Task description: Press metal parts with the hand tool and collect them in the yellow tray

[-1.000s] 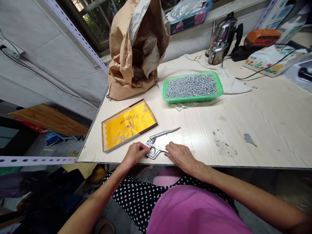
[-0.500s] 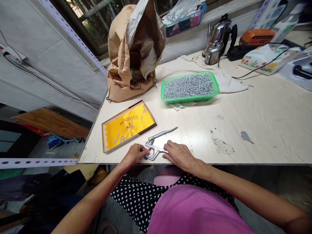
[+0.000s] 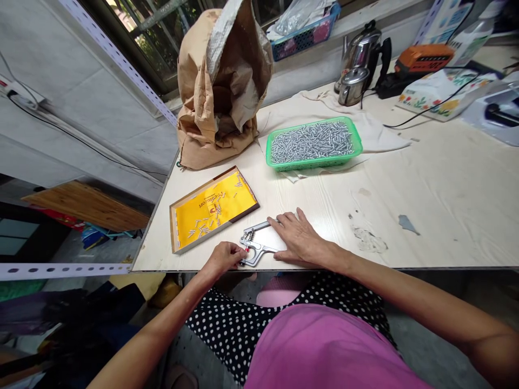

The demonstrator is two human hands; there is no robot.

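Note:
A pair of metal pliers [image 3: 254, 246] lies at the near edge of the table [image 3: 425, 216]. My left hand [image 3: 223, 256] is pinched at the red-tipped jaw of the pliers, fingers closed on something too small to name. My right hand [image 3: 298, 236] lies over both handles of the pliers, fingers spread across the upper handle. To the left of the pliers sits a shallow yellow-lined tray [image 3: 211, 208] with several small metal pins scattered in it.
A green basket [image 3: 313, 145] full of metal pins sits on a white cloth mid-table. A crumpled brown paper sack [image 3: 223, 86] stands behind the yellow tray. Steel kettles [image 3: 360, 59], an orange tool [image 3: 424, 58] and cables occupy the far right.
My right hand has moved forward from the lower handle to cover the upper handle of the pliers. My left hand stays pinched at the jaw.

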